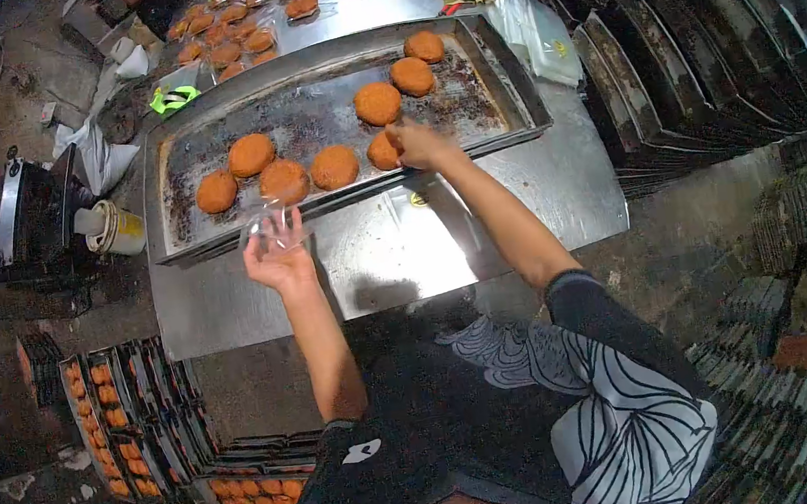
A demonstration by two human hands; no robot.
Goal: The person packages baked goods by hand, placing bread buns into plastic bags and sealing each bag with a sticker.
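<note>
A round golden-brown bun (383, 152) lies at the front edge of a metal baking tray (312, 122). My right hand (423, 145) has its fingers curled on that bun's right side. My left hand (281, 259) is palm up just in front of the tray, holding a thin clear plastic bag (262, 227) at its fingers. Close above the bag sits another bun (283, 181), and several more buns, such as this one (334, 167), are spread over the tray.
A steel table (365, 267) carries the tray. Bagged buns (232, 46) are heaped beyond it. A stack of clear bags (536, 39) lies at the right, and a bag with a yellow label (418, 198) lies in front. Racked trays (660, 39) stand right; a bucket (124, 229) stands left.
</note>
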